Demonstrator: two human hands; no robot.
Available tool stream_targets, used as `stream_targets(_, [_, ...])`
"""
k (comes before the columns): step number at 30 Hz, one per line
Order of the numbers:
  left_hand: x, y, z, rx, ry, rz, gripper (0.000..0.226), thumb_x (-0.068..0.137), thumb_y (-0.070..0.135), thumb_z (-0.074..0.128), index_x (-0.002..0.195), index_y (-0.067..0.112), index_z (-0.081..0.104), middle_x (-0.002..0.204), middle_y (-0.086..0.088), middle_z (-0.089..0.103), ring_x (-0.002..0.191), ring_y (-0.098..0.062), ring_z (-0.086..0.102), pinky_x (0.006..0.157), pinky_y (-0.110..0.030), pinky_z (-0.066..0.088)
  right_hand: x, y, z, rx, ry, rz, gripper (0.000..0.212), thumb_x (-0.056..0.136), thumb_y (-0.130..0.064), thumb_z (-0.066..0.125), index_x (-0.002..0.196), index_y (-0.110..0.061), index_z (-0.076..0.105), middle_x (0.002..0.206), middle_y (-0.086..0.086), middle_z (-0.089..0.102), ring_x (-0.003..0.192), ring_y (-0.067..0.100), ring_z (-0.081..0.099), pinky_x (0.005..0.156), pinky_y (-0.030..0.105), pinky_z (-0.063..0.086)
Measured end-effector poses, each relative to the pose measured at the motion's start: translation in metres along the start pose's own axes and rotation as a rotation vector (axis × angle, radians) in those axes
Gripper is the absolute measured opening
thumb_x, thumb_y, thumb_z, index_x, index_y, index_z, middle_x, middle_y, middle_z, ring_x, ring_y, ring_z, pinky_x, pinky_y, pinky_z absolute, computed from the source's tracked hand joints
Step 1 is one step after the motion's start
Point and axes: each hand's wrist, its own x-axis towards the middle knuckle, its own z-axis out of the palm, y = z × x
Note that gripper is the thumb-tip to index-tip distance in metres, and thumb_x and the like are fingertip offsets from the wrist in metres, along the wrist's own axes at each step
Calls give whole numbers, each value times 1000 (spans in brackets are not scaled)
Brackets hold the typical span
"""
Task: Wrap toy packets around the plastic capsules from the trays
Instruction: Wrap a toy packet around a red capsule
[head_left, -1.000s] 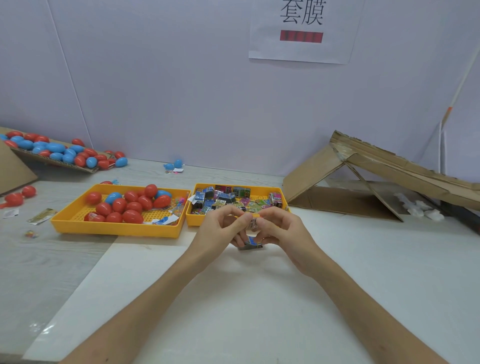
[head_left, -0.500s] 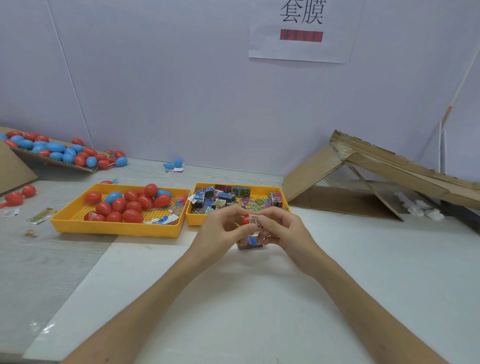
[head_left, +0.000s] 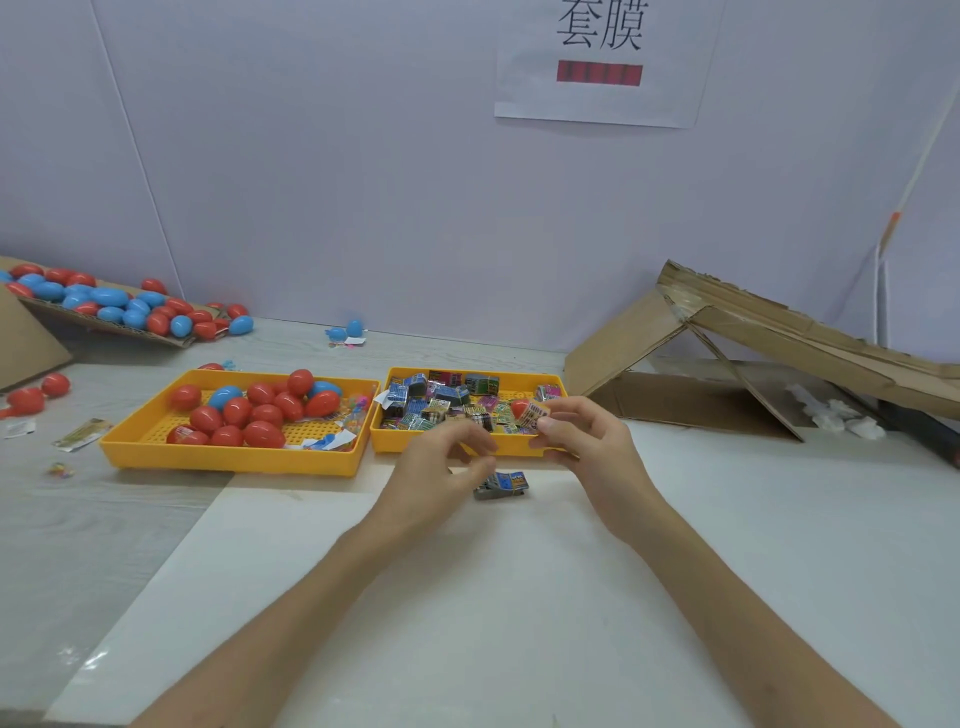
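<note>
Just in front of the yellow packet tray (head_left: 384, 441), above the white tabletop (head_left: 519, 597), the right hand (head_left: 592, 447) pinches a red capsule (head_left: 519, 407) between thumb and fingertips. A printed toy packet (head_left: 536, 414) sits like a sleeve round the capsule's body, with the red tip showing at the left end. The left hand (head_left: 441, 467) hangs just beside it and apart from the capsule. Its fingers are loosely curled and, as far as the view shows, it holds nothing.

On the tabletop below and between the two hands lies a small banded bundle of packets (head_left: 501, 484) — blue-printed, flat, untouched by either hand. The capsule tray (head_left: 228, 462) stands to the left of the packet tray, the two touching, and it holds a heap of red and blue capsules not yet wrapped.

The step in hand looks like the end of one wrap — the sleeve is on, though whether it is seated evenly all round cannot be told from this side. The next move would call for the right hand to put the wrapped capsule down somewhere apart from the bare ones; no such spot is marked. The free left hand is well placed to reach for a fresh capsule from the left tray, with a packet then drawn from the bundle.
</note>
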Motion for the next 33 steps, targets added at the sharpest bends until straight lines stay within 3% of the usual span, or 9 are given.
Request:
stream_targets(4, [-6,-4,4,383,-170,131,15,88,29,72,102,32,67,102,17,57,98,-5,51,79,-28,46,-2,-5,1,-35,-5,60,13,91,-11,70,103,-13,69,86,2,71,71,17,69,66,21,54])
stream_targets(11, [-4,-4,1,323,-166,105,12,89,20,72,98,28,71,100,13,60,94,-8,55,83,-35,50,22,-31,15,51,-183,313,16,95,-27,63,98,-20,78,98,-1,75,77,9,67,72,21,50])
stream_targets(14, [-3,-4,2,306,-181,109,12,89,19,72,97,28,70,102,11,61,94,-8,56,84,-36,50,61,-70,-2,438,28,204,16,101,-23,54,105,-16,68,94,0,73,73,9,69,64,20,51])
stream_targets(17, [-3,-5,2,314,-179,109,11,90,20,71,99,27,71,103,10,61,96,-8,56,84,-36,51,84,-97,-26,695,226,106,20,103,-28,52,113,-11,53,107,11,67,90,20,70,74,27,51])
stream_targets(19, [-2,-7,2,313,-178,106,11,90,21,71,99,29,70,103,12,60,96,-7,55,83,-34,51,80,-83,-29,529,213,174,19,103,-27,51,113,-10,51,106,13,66,92,24,67,76,30,50])
stream_targets(21, [-2,-9,2,295,-174,110,12,90,20,71,98,29,71,101,14,60,94,-5,56,81,-28,50,66,-57,-23,198,159,205,14,102,-19,51,109,-9,59,97,10,69,80,18,67,72,28,50])
stream_targets(25, [-2,-7,2,205,-127,96,12,89,14,71,93,26,72,95,14,65,87,-4,59,74,-16,47,25,-14,-13,-313,63,-32,17,95,-1,59,91,-11,71,74,2,72,57,9,62,60,22,48])
stream_targets(29, [1,-6,-1,129,-71,52,13,87,10,72,89,21,75,91,9,71,85,-7,63,78,-27,53,-1,14,-7,-758,-161,-282,22,89,-4,69,86,-25,74,80,-12,71,69,3,62,63,13,43])
stream_targets(33, [2,-7,-2,134,-58,21,12,85,8,75,87,20,75,89,8,70,83,-11,65,77,-31,55,-5,23,-2,-849,-274,-282,20,86,-9,72,101,-21,76,97,-7,70,84,6,62,69,12,44])
